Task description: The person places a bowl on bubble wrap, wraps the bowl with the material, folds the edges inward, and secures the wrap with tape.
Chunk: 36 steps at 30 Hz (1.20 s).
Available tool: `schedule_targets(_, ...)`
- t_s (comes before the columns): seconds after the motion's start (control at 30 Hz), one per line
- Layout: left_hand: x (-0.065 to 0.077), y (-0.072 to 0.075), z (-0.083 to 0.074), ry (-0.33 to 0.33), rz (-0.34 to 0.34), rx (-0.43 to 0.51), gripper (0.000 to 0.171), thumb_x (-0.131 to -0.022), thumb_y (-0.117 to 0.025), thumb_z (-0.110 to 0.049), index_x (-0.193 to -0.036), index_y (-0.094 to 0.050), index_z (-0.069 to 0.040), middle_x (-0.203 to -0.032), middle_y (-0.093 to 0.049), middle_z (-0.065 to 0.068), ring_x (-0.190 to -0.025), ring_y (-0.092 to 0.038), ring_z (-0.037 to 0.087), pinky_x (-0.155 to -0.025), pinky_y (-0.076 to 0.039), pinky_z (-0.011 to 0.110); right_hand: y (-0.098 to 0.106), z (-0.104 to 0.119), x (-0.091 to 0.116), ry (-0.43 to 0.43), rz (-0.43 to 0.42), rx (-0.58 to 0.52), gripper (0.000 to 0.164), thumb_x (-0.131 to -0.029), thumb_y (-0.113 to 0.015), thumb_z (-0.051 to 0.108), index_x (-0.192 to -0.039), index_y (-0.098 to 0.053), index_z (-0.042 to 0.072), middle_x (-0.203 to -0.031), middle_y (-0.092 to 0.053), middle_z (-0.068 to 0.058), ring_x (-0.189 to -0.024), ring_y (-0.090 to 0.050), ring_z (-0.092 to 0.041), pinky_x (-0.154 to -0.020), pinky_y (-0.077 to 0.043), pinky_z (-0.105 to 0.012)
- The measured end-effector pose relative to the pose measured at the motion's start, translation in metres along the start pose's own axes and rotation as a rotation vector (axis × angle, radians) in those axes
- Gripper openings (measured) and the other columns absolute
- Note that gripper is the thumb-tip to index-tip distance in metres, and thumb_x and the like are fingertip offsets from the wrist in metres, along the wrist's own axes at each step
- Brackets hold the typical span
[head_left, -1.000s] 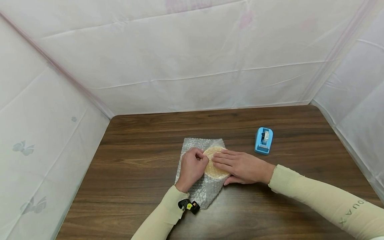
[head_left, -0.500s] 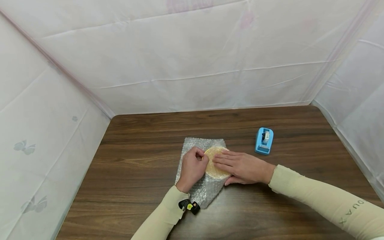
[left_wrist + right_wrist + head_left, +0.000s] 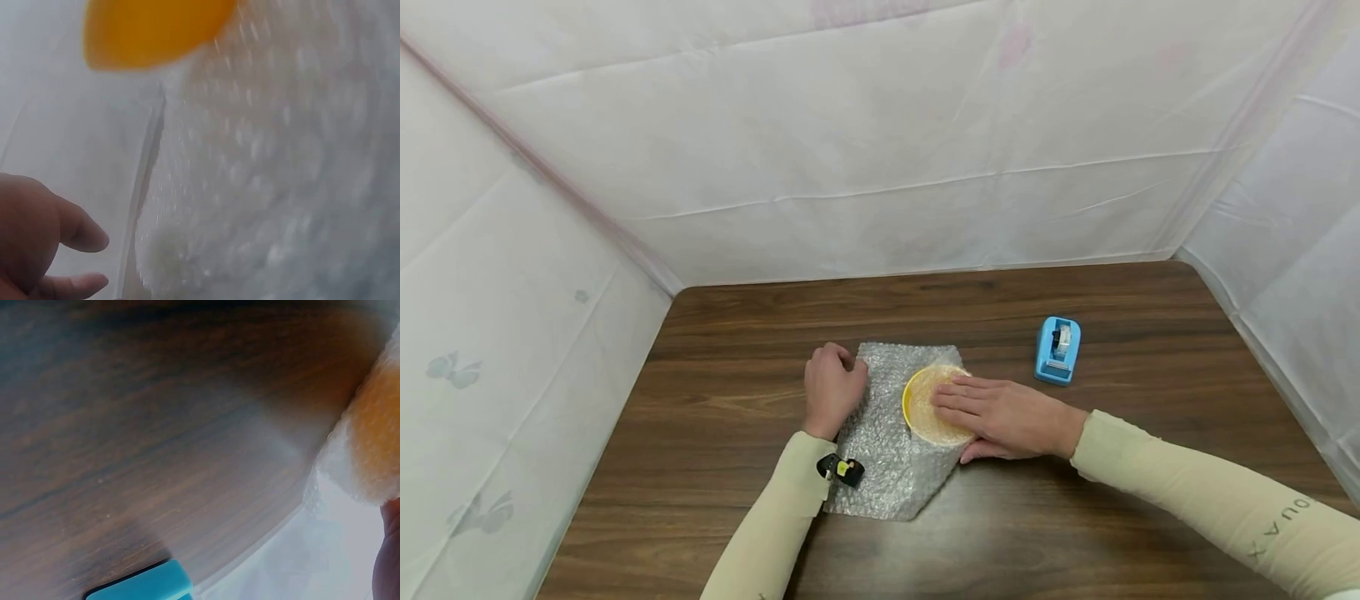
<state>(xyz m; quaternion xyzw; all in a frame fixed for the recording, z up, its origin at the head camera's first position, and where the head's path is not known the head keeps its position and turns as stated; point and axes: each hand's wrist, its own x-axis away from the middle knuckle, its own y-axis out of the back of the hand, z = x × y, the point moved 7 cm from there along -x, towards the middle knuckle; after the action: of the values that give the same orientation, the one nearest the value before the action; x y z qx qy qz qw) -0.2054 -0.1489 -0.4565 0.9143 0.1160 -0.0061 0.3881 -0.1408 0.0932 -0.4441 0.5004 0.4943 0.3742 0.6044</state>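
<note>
On the left, a white fabric sheet printed with grey bows (image 3: 475, 367) hangs beside a dark brown wood-grain table (image 3: 722, 467). From the near side reaches an arm in a pale cream sleeve (image 3: 767, 525), a black wrist strap with a yellow mark (image 3: 841, 470) at its cuff. The person's left hand (image 3: 833, 388) is at the left edge of a clear, silvery sheet of bubble wrap (image 3: 872, 458); thumb and one finger stand apart with a gap between, and I cannot tell whether they touch the wrap. Toward the sheet's right side lies a round yellow dish (image 3: 907, 402), its left rim bare, the rest under folded-over wrap. The person's right hand (image 3: 1000, 414) rests on that covered part, fingers extended close together, thumb spread toward the near side. Farther right, on the far part of the table, sits a light-blue plastic tape dispenser (image 3: 1057, 350). A second cream sleeve, with dark lettering (image 3: 1210, 500), extends to the near right.
</note>
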Motion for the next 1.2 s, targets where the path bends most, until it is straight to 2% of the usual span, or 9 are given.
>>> schedule_targets(0.2, -0.016, -0.002, 0.005, -0.008, 0.01, -0.078, 0.033, -0.099, -0.063, -0.023, -0.113, -0.067, 0.006, -0.102, -0.069, 0.022, -0.091, -0.065, 0.039, -0.085, -0.054, 0.054, 0.002, -0.001, -0.002, -0.006, 0.017, 0.001, 0.067, -0.104, -0.057, 0.052, -0.152, -0.051, 0.004, -0.158, -0.054, -0.01, -0.147, -0.052, -0.026, -0.12, -0.044, -0.044)
schedule_targets(0.33, -0.023, -0.011, 0.006, 0.032, 0.078, -0.159, 0.042, -0.099, -0.067, -0.032, -0.116, -0.067, 0.007, -0.109, -0.069, 0.024, -0.104, -0.066, 0.043, -0.091, -0.055, 0.055, 0.001, -0.001, -0.004, -0.01, 0.031, 0.008, 0.068, -0.104, -0.056, 0.053, -0.152, -0.051, 0.005, -0.159, -0.053, -0.009, -0.148, -0.051, -0.025, -0.12, -0.044, -0.043)
schedule_targets(0.4, -0.026, -0.017, 0.005, 0.045, 0.113, -0.197, 0.039, -0.099, -0.069, -0.035, -0.106, -0.07, 0.003, -0.102, -0.069, 0.019, -0.099, -0.067, 0.039, -0.085, -0.055, 0.052, 0.001, -0.001, -0.004, -0.012, 0.034, 0.01, 0.068, -0.104, -0.055, 0.053, -0.153, -0.051, 0.005, -0.159, -0.053, -0.009, -0.148, -0.051, -0.025, -0.12, -0.044, -0.043)
schedule_targets(0.47, -0.028, -0.022, 0.004, 0.054, 0.134, -0.207, 0.035, -0.098, -0.07, -0.034, -0.089, -0.068, -0.001, -0.085, -0.063, 0.012, -0.083, -0.063, 0.031, -0.072, -0.052, 0.046, 0.001, -0.001, -0.004, -0.012, 0.034, 0.008, 0.068, -0.104, -0.056, 0.053, -0.152, -0.051, 0.005, -0.158, -0.053, -0.009, -0.147, -0.052, -0.025, -0.12, -0.044, -0.043)
schedule_targets(0.57, -0.03, -0.025, 0.003, 0.069, 0.126, -0.178, 0.032, -0.099, -0.068, -0.026, -0.075, -0.059, -0.007, -0.07, -0.05, 0.003, -0.067, -0.05, 0.021, -0.058, -0.04, 0.036, 0.001, -0.001, -0.005, -0.011, 0.032, 0.0, 0.068, -0.104, -0.057, 0.052, -0.152, -0.051, 0.005, -0.158, -0.054, -0.01, -0.147, -0.052, -0.025, -0.12, -0.044, -0.044)
schedule_targets(0.63, -0.029, -0.025, 0.002, 0.077, 0.114, -0.132, 0.028, -0.1, -0.065, -0.021, -0.076, -0.059, -0.008, -0.069, -0.049, 0.001, -0.065, -0.047, 0.019, -0.058, -0.035, 0.032, 0.001, -0.001, -0.005, -0.011, 0.033, -0.002, 0.068, -0.104, -0.057, 0.052, -0.152, -0.051, 0.005, -0.158, -0.053, -0.01, -0.147, -0.052, -0.025, -0.12, -0.044, -0.044)
schedule_targets(0.73, -0.028, -0.022, 0.0, 0.082, 0.092, -0.067, 0.018, -0.1, -0.064, -0.019, -0.086, -0.063, -0.009, -0.077, -0.059, 0.003, -0.071, -0.056, 0.019, -0.061, -0.039, 0.03, 0.001, -0.001, -0.006, -0.013, 0.035, 0.001, 0.068, -0.104, -0.056, 0.053, -0.152, -0.051, 0.005, -0.158, -0.053, -0.009, -0.147, -0.051, -0.024, -0.12, -0.044, -0.043)
schedule_targets(0.87, -0.026, -0.019, -0.004, 0.08, 0.086, 0.005, 0.015, -0.101, -0.063, -0.02, -0.091, -0.063, -0.008, -0.079, -0.061, 0.006, -0.073, -0.058, 0.023, -0.063, -0.042, 0.033, 0.001, -0.001, -0.006, -0.007, 0.029, 0.018, 0.067, -0.104, -0.056, 0.053, -0.151, -0.052, 0.005, -0.157, -0.055, -0.01, -0.146, -0.053, -0.024, -0.12, -0.045, -0.043)
schedule_targets(1.2, -0.026, -0.011, -0.015, 0.064, 0.063, 0.044, 0.014, -0.1, -0.064, -0.02, -0.093, -0.065, -0.009, -0.078, -0.062, 0.005, -0.071, -0.058, 0.021, -0.062, -0.042, 0.032, 0.002, 0.0, -0.007, -0.008, 0.022, 0.016, 0.067, -0.103, -0.059, 0.052, -0.15, -0.054, 0.004, -0.156, -0.056, -0.011, -0.145, -0.054, -0.025, -0.12, -0.045, -0.043)
